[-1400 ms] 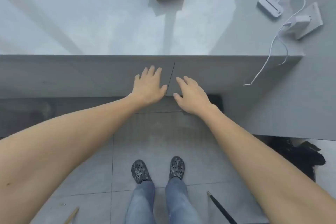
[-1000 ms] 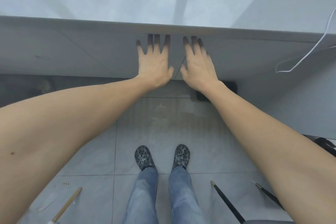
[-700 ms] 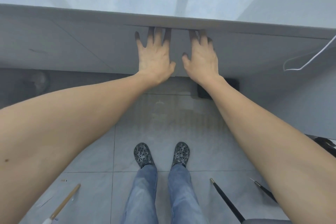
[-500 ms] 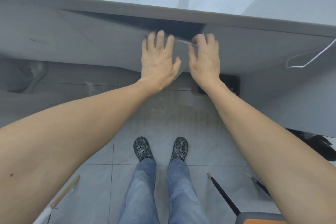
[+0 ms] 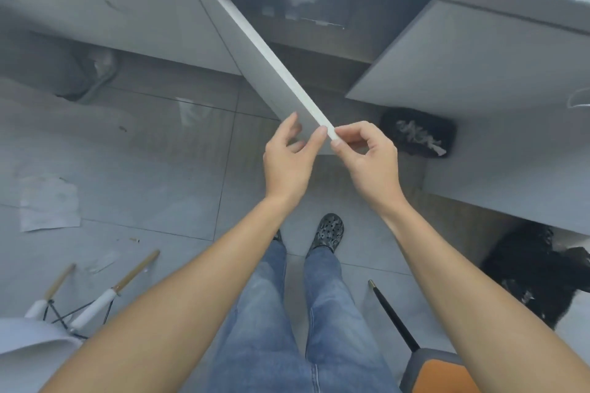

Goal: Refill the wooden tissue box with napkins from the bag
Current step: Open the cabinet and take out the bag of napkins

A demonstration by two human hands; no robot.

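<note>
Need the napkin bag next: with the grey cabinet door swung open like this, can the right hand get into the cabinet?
Probably yes. The grey cabinet door stands swung out, leaving the dark cabinet opening clear ahead of the right hand, which pinches the door's edge with the left hand.

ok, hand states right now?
Left hand: pinching the cabinet door edge.
Right hand: pinching the same door corner.

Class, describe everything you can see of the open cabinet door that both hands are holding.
The cabinet door is a flat grey panel with a paler, thin edge, matt like laminate. It stands swung open, seen nearly edge-on, running diagonally from the cabinet towards the person. The left hand and right hand pinch its near corner. Behind it the dim interior shows.
</note>
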